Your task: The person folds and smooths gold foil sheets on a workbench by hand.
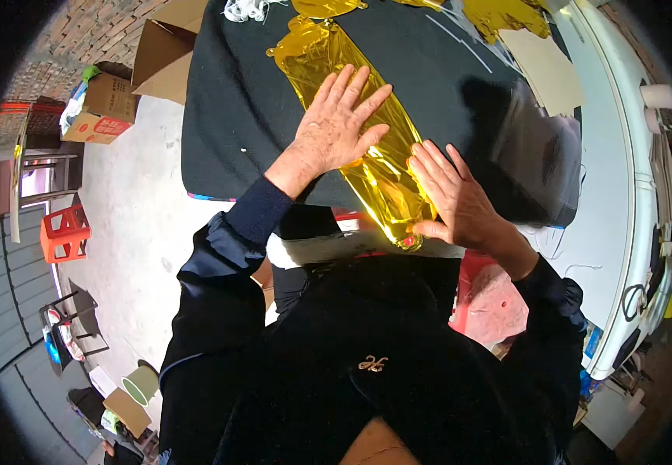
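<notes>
Together, spread left hand [336, 128] and right hand [456, 198] press gold foil [322, 62] on black-clothed table [227, 116] above concrete floor [130, 209].

Dark navy long sleeves [215, 260] with ribbed cuffs [262, 209], black velvety top [328, 387], small gold brooch [372, 363] at chest

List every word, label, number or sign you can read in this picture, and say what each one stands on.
No text here can be read.
On the cardboard box on the floor: red print, too blurred to read.
On the dark jacket: a gold brooch, perhaps curly letters, too small to tell.
On the gold foil balloon under the left hand and right hand: no print shows.
</notes>
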`<state>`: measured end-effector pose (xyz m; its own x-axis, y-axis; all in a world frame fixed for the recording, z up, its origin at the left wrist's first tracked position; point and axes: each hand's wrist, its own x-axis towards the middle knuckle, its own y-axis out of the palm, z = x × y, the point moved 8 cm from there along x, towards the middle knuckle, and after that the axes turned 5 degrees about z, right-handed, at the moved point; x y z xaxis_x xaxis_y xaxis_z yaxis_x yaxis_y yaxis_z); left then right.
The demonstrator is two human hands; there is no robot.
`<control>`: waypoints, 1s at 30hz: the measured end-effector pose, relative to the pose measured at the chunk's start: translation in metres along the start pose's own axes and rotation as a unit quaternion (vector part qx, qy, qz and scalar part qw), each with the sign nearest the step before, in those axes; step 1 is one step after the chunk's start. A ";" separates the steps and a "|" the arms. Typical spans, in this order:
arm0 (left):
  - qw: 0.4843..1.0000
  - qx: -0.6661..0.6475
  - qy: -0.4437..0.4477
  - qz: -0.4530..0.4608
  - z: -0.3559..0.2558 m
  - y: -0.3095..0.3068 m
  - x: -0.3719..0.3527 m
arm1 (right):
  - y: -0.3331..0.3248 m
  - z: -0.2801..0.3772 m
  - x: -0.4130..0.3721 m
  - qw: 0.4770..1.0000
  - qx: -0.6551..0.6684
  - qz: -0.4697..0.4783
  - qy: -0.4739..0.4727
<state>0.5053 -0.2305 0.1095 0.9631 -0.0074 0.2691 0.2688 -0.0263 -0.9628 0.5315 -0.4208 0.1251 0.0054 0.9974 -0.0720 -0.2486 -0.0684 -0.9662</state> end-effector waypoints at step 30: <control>0.997 -0.007 0.081 0.017 -0.003 -0.002 -0.008 | -0.022 0.020 0.035 0.967 0.102 -0.124 -0.195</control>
<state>0.4971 -0.2334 0.1097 0.9561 -0.1708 0.2381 0.2352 -0.0373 -0.9712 0.5182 -0.3841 0.1486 -0.2673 0.9177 0.2941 -0.4727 0.1411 -0.8699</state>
